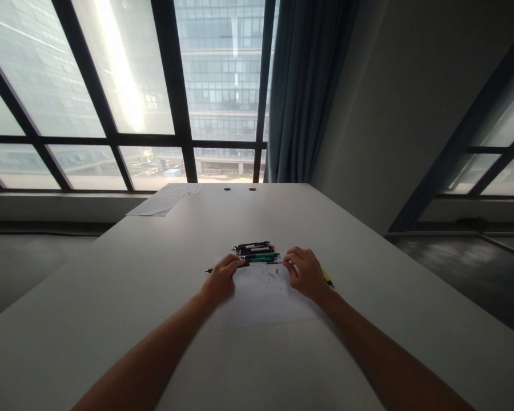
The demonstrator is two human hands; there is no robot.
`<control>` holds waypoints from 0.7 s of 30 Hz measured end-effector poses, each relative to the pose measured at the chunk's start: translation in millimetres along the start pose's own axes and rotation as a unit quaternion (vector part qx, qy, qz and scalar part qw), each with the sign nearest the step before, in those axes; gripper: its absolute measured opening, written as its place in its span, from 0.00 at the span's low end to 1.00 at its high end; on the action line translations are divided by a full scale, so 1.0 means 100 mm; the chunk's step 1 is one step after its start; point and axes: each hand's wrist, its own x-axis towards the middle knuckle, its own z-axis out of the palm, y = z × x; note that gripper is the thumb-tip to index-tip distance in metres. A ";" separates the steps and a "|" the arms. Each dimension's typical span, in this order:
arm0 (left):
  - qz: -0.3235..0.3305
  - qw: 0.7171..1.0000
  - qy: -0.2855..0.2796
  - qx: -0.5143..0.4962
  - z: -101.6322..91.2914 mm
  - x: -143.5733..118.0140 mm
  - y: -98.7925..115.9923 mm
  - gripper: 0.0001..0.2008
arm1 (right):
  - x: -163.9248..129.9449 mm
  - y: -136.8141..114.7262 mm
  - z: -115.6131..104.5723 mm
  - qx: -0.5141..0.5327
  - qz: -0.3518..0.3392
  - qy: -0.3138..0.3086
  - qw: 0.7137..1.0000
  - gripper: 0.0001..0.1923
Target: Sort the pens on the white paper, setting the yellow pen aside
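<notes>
My left hand is closed around a black pen, whose dark tip sticks out to the left of the fingers. Thumb and forefinger of my right hand pinch the end of a thin, dark, rod-like pen part. This part lies in line with the black pen; whether the two are joined is too small to tell. Both hands rest at the top of a white sheet of paper with faint marks. Just beyond the fingers lies a row of several pens, mostly black, some green.
A yellow pen with a dark tip shows beside my right wrist, partly hidden. Small grey bits lie on the sheet. More papers sit at the white table's far left edge. Windows and a blue curtain stand beyond.
</notes>
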 end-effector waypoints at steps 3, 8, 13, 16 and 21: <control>0.035 0.999 -0.013 0.009 -0.01 0.01 0.02 0.24 | 0.00 -0.07 0.02 0.024 0.011 0.009 1.000 0.07; 0.076 0.995 -0.030 0.063 -0.03 0.04 0.13 0.19 | 0.02 -0.26 0.09 0.072 -0.007 -0.023 0.997 0.06; 0.029 0.995 -0.014 0.090 -0.06 0.07 0.21 0.15 | -0.01 -0.26 0.20 -0.008 0.069 -0.079 0.994 0.06; 0.010 0.997 -0.017 0.077 -0.06 0.07 0.22 0.14 | -0.03 -0.23 0.24 -0.050 0.091 -0.123 0.987 0.03; -0.014 0.996 -0.043 0.076 -0.03 0.06 0.23 0.11 | -0.04 -0.25 0.28 -0.047 0.070 -0.158 0.984 0.07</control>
